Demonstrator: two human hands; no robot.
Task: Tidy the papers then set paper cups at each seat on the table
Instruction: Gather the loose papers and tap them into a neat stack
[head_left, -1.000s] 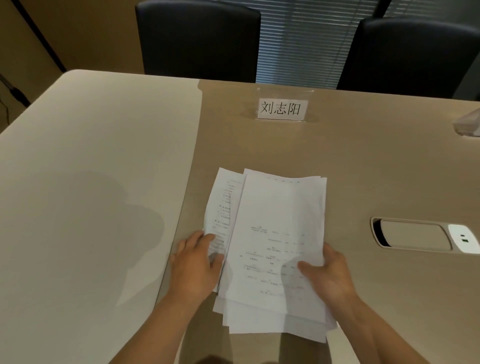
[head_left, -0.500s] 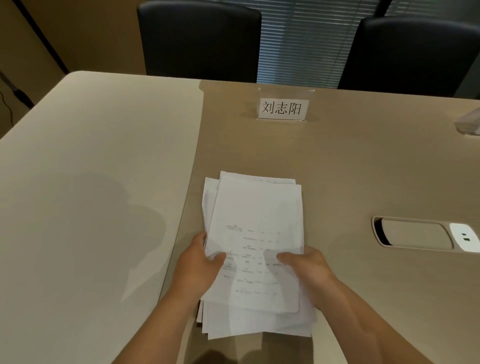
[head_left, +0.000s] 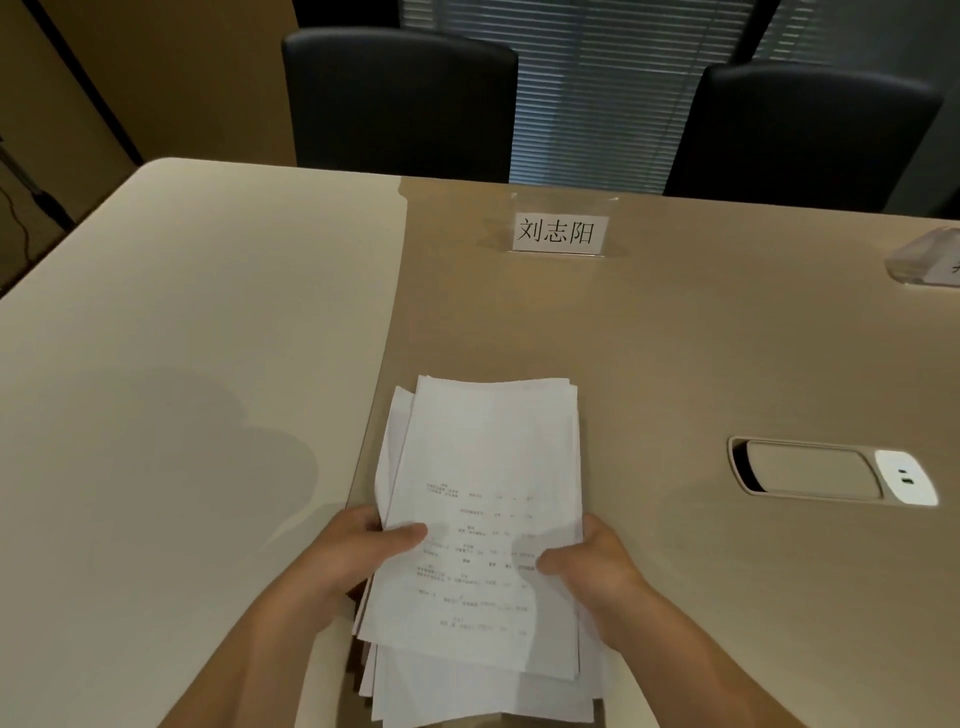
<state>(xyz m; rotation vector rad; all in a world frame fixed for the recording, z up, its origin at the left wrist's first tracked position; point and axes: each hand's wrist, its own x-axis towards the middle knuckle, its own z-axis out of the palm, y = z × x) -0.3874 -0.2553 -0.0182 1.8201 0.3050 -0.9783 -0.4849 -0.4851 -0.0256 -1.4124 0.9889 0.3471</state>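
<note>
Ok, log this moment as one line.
phase: tidying papers | left hand: gripping stack | right hand: gripping stack | edges: uneven | cups: none visible

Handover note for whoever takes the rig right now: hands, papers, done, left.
Left hand: gripping the left edge of the stack of white printed papers, thumb on top.
Right hand: gripping the right edge, thumb on top.
Papers: gathered into one stack on the beige table, near edge; lower sheets poke out at the bottom and left.
Done: sheets collected.
Left: square the edges, set the stack down, then place cups at each seat. No paper cups in view.
</note>
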